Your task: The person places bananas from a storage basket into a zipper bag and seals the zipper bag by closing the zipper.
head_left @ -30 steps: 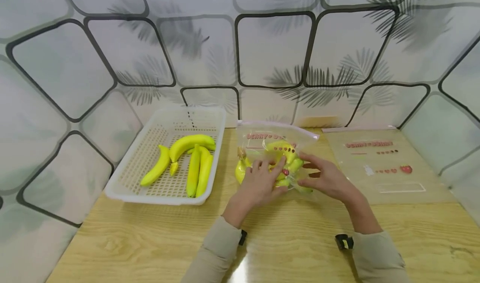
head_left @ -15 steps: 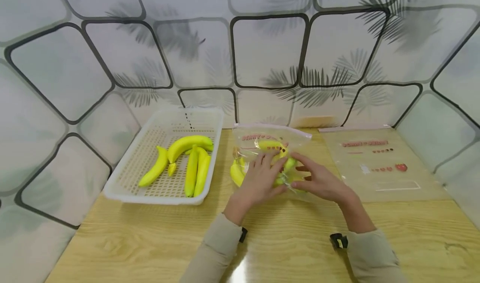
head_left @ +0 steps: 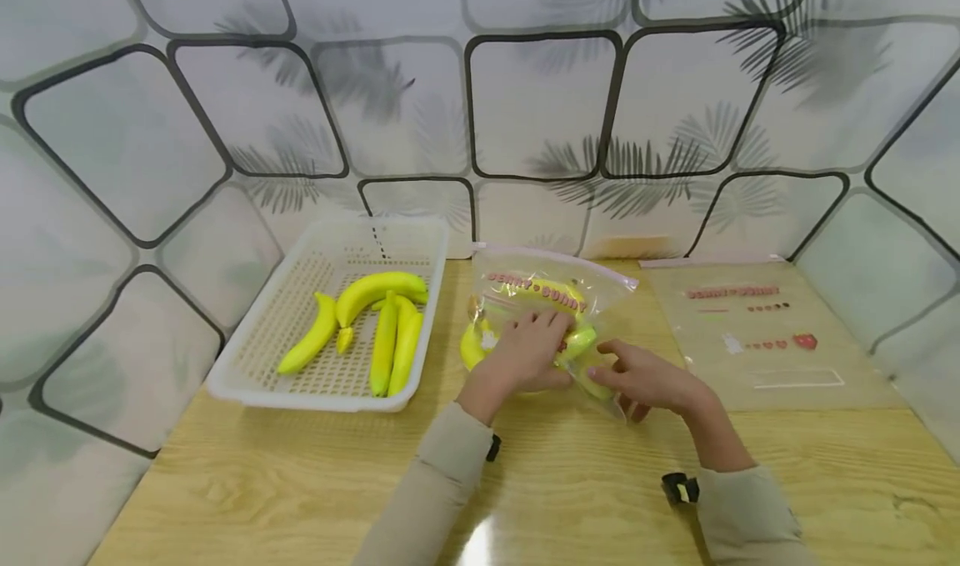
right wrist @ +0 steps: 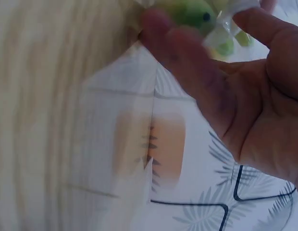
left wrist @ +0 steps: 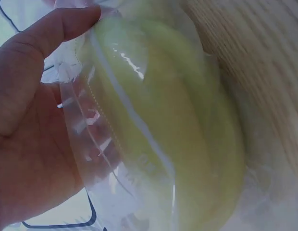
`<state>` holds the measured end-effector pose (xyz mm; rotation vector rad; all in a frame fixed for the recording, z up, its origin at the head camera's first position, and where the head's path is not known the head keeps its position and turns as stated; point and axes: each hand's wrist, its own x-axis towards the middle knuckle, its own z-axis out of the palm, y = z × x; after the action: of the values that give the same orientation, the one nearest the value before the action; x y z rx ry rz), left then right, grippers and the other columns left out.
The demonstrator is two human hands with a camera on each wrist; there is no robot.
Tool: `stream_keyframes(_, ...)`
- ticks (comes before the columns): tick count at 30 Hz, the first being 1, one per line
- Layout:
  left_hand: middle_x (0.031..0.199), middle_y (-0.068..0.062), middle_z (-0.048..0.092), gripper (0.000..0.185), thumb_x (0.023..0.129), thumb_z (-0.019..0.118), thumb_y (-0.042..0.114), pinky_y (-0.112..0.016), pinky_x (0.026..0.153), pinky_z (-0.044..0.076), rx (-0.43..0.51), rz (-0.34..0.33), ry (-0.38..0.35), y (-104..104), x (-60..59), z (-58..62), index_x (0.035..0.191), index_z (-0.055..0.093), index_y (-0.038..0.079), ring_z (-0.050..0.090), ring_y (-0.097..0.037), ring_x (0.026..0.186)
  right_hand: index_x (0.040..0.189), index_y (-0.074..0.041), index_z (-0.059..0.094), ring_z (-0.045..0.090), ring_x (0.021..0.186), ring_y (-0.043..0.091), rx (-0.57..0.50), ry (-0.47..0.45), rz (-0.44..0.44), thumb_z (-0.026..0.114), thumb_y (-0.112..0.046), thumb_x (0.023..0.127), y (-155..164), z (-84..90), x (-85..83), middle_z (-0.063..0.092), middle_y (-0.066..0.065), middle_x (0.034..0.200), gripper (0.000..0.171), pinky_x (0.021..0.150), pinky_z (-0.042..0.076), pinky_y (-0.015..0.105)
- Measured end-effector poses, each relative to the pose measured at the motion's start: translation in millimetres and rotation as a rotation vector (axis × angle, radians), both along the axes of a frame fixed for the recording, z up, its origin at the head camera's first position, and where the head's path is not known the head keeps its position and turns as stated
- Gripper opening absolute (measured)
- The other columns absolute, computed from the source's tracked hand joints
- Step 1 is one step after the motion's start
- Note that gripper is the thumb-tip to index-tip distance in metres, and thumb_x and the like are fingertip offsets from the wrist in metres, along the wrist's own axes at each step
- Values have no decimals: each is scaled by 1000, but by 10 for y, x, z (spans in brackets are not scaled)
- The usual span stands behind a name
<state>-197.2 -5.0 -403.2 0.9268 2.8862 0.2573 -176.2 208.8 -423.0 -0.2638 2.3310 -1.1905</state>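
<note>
A clear zip bag (head_left: 536, 299) printed with red lettering lies on the table with yellow-green bananas (head_left: 577, 343) inside. My left hand (head_left: 521, 362) grips the bag from the front; in the left wrist view its thumb (left wrist: 74, 24) presses the film and other fingers show behind it. At the bag's lower right corner, my right hand (head_left: 652, 383) holds the loose plastic between thumb and fingers. The right wrist view shows the fingers (right wrist: 197, 62) blurred beside a green banana tip (right wrist: 194, 17). The hands hide part of the bag's contents.
On the left stands a white perforated basket (head_left: 232, 374) with several yellow bananas (head_left: 386, 341) in it. A flat zip bag (head_left: 787, 378) of the same print lies to the right. A patterned curtain (head_left: 540, 107) rises behind the wooden table (head_left: 300, 483).
The right hand has moved slightly down, its lower fingers now curled by the bag's corner. That corner has shifted down and right. The left hand's fingers have curled more.
</note>
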Motion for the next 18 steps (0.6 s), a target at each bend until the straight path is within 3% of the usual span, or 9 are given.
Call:
stream_keyframes(2, 130, 0, 49, 63, 87, 72, 41, -48, 97, 45, 4, -4, -14, -19, -3, -11, 140, 43, 24, 45, -26, 125, 150, 5, 22, 63, 63, 22, -26, -28, 5, 56, -37, 102, -44, -17, -3, 65, 18, 96, 72, 55, 57, 40)
stream_keyframes(5, 136, -1, 47, 69, 89, 70, 45, -47, 97, 46, -12, -15, -1, -41, 3, -22, 148, 38, 27, 42, -27, 128, 148, 7, 21, 63, 64, 21, -65, -12, -30, 57, -28, 102, -70, -23, -10, 64, 21, 100, 68, 54, 56, 39)
stream_keyframes(9, 145, -3, 43, 78, 89, 64, 59, -48, 101, 45, -52, -29, 10, -76, 9, 13, 154, 32, 29, 39, -29, 134, 142, 11, 31, 61, 65, 21, -96, 27, -85, 54, -22, 103, -49, -20, -28, 62, 25, 106, 56, 55, 56, 40)
stream_keyframes(13, 151, -7, 39, 74, 95, 52, 61, -51, 108, 39, 23, 19, 15, -159, 8, 8, 156, 30, 26, 36, -32, 139, 131, 13, 47, 59, 63, 20, -84, 113, -148, 48, -20, 105, -25, -9, -26, 62, 23, 105, 42, 56, 58, 39)
stream_keyframes(18, 155, -15, 32, 63, 100, 51, 51, -55, 108, 37, 112, 69, 100, -294, 32, -79, 155, 32, 28, 33, -37, 140, 120, 12, 57, 59, 66, 22, -18, 218, -204, 44, -18, 106, -4, 27, -14, 60, 19, 92, 35, 57, 58, 36)
